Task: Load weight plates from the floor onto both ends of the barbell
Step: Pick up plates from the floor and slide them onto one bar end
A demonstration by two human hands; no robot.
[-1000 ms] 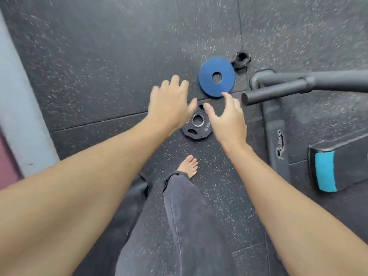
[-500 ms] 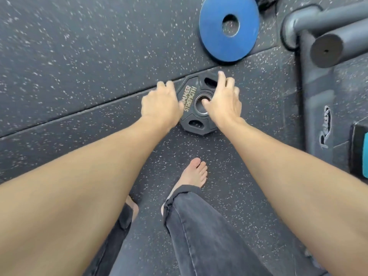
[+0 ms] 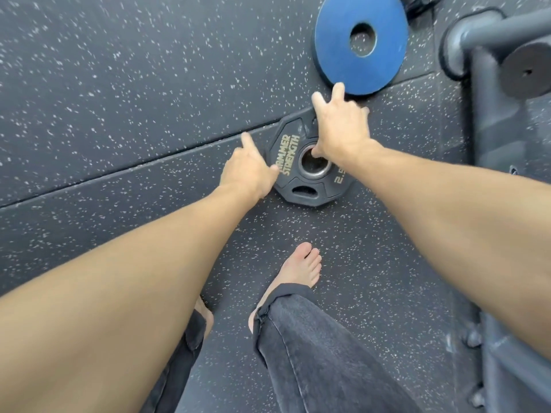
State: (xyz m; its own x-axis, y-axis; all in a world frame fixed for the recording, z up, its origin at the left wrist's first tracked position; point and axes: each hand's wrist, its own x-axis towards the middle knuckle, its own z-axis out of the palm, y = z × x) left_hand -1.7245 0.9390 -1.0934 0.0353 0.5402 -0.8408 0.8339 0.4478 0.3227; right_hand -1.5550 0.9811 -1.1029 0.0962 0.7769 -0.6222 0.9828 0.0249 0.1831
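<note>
A black multi-sided weight plate (image 3: pixel 287 158) with gold "Hammer Strength" lettering lies flat on the speckled rubber floor. My right hand (image 3: pixel 343 129) lies on its far half, the thumb hooked into the steel centre hole and the fingers spread past the far rim. My left hand (image 3: pixel 247 171) is pressed against the plate's left rim, thumb on its face, index finger pointing out along the floor, other fingers curled out of sight. A round blue plate (image 3: pixel 337 55) lies just beyond, near my right fingertips. The barbell's round sleeve end (image 3: pixel 526 71) shows at the upper right.
A dark grey metal rack frame (image 3: pixel 489 120) runs down the right edge, with bolts near its base. My bare right foot (image 3: pixel 301 269) and grey trouser legs stand just behind the black plate. A floor-mat seam crosses under the plate.
The view has closed in on the floor. Both hands came down from above the black plate onto it: the right thumb is in the hole and the left hand is against the rim.
</note>
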